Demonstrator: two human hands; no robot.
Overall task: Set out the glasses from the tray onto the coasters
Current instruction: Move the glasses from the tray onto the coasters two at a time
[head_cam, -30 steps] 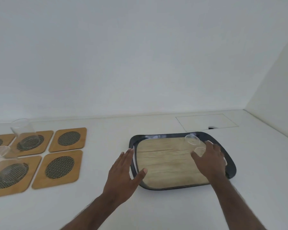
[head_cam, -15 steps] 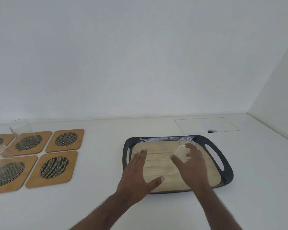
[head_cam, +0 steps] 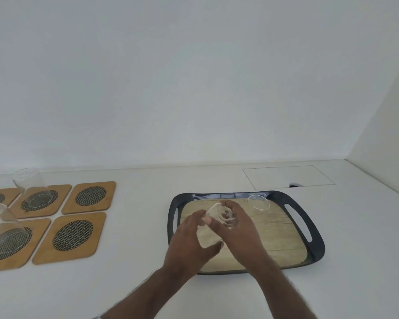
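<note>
A dark tray (head_cam: 318, 245) with a wood-look floor lies on the white counter. Above its left half my right hand (head_cam: 242, 231) grips a clear glass (head_cam: 221, 214), tilted with its mouth towards me. My left hand (head_cam: 189, 245) is spread just left of it, fingertips at the glass's base. A second clear glass (head_cam: 258, 202) stands at the tray's back right. To the left are wooden coasters with mesh centres; two of them (head_cam: 89, 196) (head_cam: 72, 236) are bare. Upturned glasses (head_cam: 31, 188) (head_cam: 2, 229) sit on the coasters further left.
A rectangular hatch (head_cam: 288, 177) with a small notch is set flush in the counter behind the tray. White walls close the back and the right side. Bare counter lies between the coasters and the tray.
My right hand lifted a glass from the tray's back right and carried it left over the tray. My left hand moved right to meet it. The view shifted slightly.
</note>
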